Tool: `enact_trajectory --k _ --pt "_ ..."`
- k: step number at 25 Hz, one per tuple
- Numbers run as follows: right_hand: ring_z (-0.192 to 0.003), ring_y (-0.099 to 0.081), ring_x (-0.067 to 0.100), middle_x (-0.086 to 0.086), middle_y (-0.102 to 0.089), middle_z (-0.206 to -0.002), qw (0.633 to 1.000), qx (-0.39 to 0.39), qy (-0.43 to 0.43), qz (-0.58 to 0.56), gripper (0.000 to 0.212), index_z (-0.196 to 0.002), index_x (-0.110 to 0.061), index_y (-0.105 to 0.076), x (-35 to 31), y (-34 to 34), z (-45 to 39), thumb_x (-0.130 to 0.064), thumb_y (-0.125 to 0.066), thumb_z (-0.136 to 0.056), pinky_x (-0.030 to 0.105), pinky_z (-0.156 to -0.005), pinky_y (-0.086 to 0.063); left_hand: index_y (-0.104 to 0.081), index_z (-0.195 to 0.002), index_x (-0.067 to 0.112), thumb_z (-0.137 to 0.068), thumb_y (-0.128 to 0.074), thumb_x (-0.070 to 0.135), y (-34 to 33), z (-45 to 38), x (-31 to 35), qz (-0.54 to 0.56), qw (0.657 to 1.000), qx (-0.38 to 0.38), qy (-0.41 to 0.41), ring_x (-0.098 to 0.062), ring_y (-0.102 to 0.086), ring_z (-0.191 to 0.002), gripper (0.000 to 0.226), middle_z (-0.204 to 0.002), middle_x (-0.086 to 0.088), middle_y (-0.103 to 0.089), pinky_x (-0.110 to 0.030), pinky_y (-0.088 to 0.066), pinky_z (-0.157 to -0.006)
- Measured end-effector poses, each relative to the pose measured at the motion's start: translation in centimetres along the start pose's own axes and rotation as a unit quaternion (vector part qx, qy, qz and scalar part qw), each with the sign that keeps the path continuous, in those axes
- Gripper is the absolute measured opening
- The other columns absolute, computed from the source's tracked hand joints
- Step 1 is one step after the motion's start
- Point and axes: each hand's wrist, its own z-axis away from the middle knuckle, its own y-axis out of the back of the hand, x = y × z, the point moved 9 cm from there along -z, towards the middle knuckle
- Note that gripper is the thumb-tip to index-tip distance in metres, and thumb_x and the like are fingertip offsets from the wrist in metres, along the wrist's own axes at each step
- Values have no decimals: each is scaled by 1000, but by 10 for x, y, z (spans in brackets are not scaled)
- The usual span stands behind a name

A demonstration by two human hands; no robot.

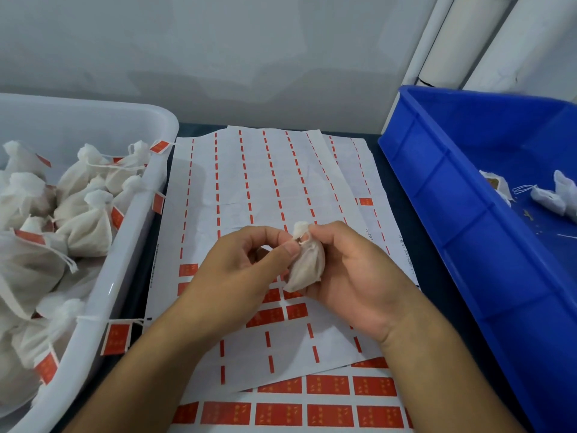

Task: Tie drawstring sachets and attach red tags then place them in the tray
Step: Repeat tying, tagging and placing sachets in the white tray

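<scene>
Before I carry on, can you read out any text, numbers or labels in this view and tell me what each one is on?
Nothing here can be read with certainty.
Printed line along the right edge of the sticker sheet: digits and letters, too small and blurred to quote.
Gold marks on the red tags: blurred, unreadable.
Gold marks on the tags of sachets in the white tray: unreadable.
Blue bin: no text visible.

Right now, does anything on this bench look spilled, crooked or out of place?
Yes. Small brownish crumbs lie scattered on the floor of the blue plastic bin near its untied white sachets. Two red tags hang over the white plastic tray's rim.
</scene>
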Motion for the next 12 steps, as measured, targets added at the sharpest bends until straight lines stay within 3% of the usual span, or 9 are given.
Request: enact_trajectory --k 2,6,12 --pt "-116 -66 32 23 -66 -126 999 -25 -15 -29 44 -126 -1 -66 1 -4 2 -26 -63 -90 44 -89 -58 -71 -90 34 -77 -56 58 0 1 2 -8 1000 -5 -9 -2 -70 -79 31 -85 16 -73 -7 -49 -60" --pt "-136 -54 41 26 -59 -142 997 -40 -35 -52 48 -137 -3 -60 2 -5 3 -29 -60 -97 53 -112 -44 -64 -89 40 -76 -55 62 5 1 11 -79 994 47 -65 2 -63 -91 27 -94 23 -63 -12 -55 -68" --pt "-133 -59 37 19 -66 -136 999 2 -38 -20 36 -126 -11 -71 8 3 -3 -34 -62 -99 57 -115 -39 -59 -83 44 -79 -69 51 15 7 22 -142 969 156 -132 5 -58 -91 13 -98 22 -56 -4 -47 -64"
